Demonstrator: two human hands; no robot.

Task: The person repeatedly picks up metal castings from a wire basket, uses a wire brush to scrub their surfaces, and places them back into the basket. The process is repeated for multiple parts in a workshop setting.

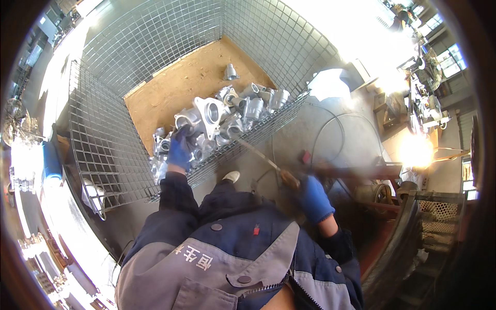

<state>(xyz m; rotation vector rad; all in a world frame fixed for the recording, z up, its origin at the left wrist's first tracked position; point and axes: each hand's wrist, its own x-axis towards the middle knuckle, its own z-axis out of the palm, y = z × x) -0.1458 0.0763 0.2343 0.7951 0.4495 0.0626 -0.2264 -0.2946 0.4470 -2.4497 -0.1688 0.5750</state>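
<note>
My left hand (179,150), in a blue glove, reaches over the near side of a wire mesh basket. Its fingers are closed on a silvery metal casting (211,111) with a round opening and a flange; the fingertips are partly hidden. My right hand (314,199), also gloved in blue, grips the wooden handle of a file (266,161), a long thin metal tool. The file's far end points at the castings by the near wall; whether it touches one is hard to tell. Several more metal castings (253,109) lie heaped around my left hand.
The wire basket (98,129) has tall mesh sides and a brown board (181,72) on its bottom. One small casting (231,72) stands apart farther back. A cable (343,135) loops over the floor at right, near dark machinery (382,194). My shoe (232,176) shows below.
</note>
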